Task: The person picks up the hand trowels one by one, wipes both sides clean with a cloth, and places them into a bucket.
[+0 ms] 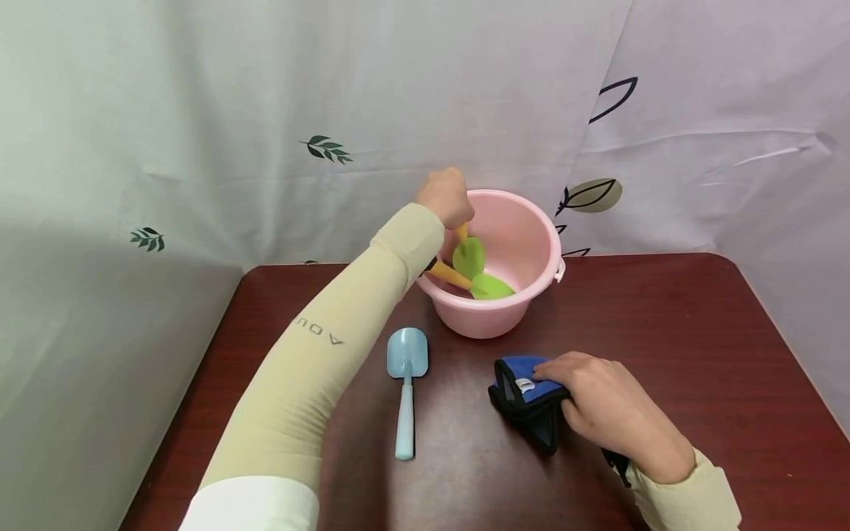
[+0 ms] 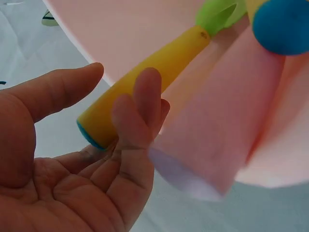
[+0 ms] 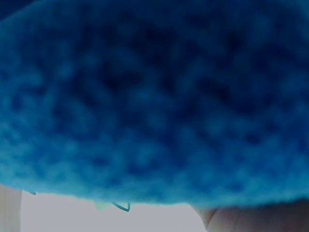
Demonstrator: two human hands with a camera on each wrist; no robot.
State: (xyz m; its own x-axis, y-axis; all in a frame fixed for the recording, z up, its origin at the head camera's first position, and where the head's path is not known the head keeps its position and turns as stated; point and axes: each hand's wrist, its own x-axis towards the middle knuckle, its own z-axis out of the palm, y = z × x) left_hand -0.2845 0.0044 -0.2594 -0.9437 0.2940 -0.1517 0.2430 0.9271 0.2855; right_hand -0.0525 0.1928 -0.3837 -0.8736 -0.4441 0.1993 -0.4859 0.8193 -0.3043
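My left hand [image 1: 446, 198] is at the left rim of a pink bucket [image 1: 505, 310]. In the left wrist view its thumb stands apart from the yellow handle [image 2: 149, 67] of a green-headed toy tool, with loosely bent fingertips overlapping that handle. A second green tool head [image 1: 491, 287] with a yellow handle lies in the bucket; a blue handle end [image 2: 282, 24] shows close by. A pink handle [image 2: 217, 111] also leans over the rim. My right hand [image 1: 611, 398] grips a folded blue cloth [image 1: 524, 369] with black edging, whose fuzzy blue surface [image 3: 154, 106] fills the right wrist view.
A light blue toy shovel [image 1: 407, 354] lies on the dark red table [image 1: 664, 317], left of the cloth and in front of the bucket. A pale curtain [image 1: 425, 88] with leaf prints hangs behind the table. My left sleeve [image 1: 319, 354] crosses above the table's left side.
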